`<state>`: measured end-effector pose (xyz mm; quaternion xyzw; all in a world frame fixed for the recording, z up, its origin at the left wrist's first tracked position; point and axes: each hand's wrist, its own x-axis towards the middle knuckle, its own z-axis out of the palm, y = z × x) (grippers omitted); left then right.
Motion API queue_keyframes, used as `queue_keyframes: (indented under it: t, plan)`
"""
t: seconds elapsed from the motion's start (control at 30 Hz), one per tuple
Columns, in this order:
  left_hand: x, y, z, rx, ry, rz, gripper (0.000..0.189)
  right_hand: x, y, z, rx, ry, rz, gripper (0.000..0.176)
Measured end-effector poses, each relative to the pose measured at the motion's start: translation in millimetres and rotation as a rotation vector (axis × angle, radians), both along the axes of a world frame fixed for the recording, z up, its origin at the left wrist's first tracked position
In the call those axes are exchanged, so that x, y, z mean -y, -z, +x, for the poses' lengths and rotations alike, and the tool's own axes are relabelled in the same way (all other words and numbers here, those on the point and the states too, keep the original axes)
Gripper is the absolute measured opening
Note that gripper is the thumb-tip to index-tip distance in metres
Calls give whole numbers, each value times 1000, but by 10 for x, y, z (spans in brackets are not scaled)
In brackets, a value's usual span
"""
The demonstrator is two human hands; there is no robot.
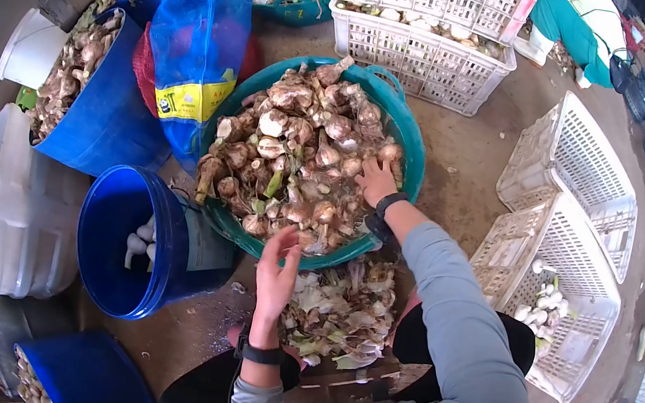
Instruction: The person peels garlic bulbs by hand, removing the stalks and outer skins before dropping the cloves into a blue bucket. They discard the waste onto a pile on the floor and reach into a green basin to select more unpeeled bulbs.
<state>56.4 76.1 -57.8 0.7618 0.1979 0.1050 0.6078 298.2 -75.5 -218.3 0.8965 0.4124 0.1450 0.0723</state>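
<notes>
A round green basin (421,162) in front of me is heaped with muddy garlic bulbs (293,96), and murky water shows among them on the right. My right hand (377,181) reaches over the right side of the basin, fingers apart and touching the bulbs there; I see none lifted in it. At the near rim my left hand (276,272) is raised with thumb and fingers apart, holding nothing. Below the basin, between my legs, lies a pile of peeled garlic skins (343,310). To the left a blue bucket (91,249) leans over with a few clean white bulbs (140,243) inside.
Two white crates (491,254) stand at right, the nearer holding white garlic (546,309). Stacked crates (420,65) of garlic stand behind the basin. Blue tubs (113,113) of garlic and a blue mesh bag (195,46) crowd the left. Another person's legs (565,25) show at upper right.
</notes>
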Motion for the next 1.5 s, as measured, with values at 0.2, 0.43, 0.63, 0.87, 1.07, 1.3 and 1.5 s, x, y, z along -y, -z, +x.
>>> queue_keyframes:
  t: [0.2, 0.43, 0.63, 0.87, 1.07, 1.3, 1.5]
  plan:
    - [206, -138, 202, 80, 141, 396, 63, 63, -1839, -314, -772, -282, 88, 26]
    - [386, -547, 71, 267, 88, -27, 59, 223, -2553, -1080, -1699, -62, 939, 37]
    - [736, -895, -247, 365, -26, 286, 61, 428, -2672, -1648, -1746, 45, 1000, 30]
    - [1165, -1020, -560, 447, -166, 739, 67, 706, -2765, -2140, -906, -125, 979, 21]
    - [1296, -983, -650, 474, -175, 888, 67, 714, -2680, -2258, -827, -20, 1006, 19]
    - [1051, -903, -497, 321, 72, -252, 53, 667, -2402, -2145, -1459, 15, 1486, 17]
    - [1107, -1008, -320, 399, 36, 104, 59, 710, -2696, -1934, -1727, -3, 1291, 22]
